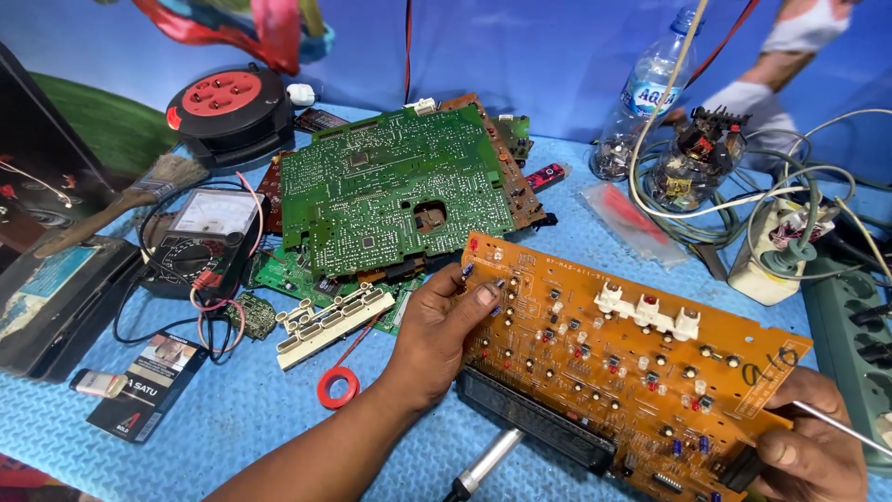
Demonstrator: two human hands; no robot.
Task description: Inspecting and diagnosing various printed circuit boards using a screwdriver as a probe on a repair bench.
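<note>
My left hand (437, 333) grips the left edge of a long orange circuit board (632, 358), thumb lying on its top face. The board tilts over the blue mat, studded with small components and three white knobs, with a dark display strip along its lower edge. My right hand (810, 455) holds the board's lower right corner and pinches a thin metal rod that sticks out to the right. A soldering iron handle (483, 467) lies below the board.
A large green circuit board (390, 191) rests on other boards behind. An analog multimeter (200, 237), brush (130, 197), red cable reel (228, 107), white key strip (333, 321), red tape ring (336, 388), water bottle (646, 93), tangled cables and a power strip (850, 325) surround it. Another person's arm (771, 84) is at the back right.
</note>
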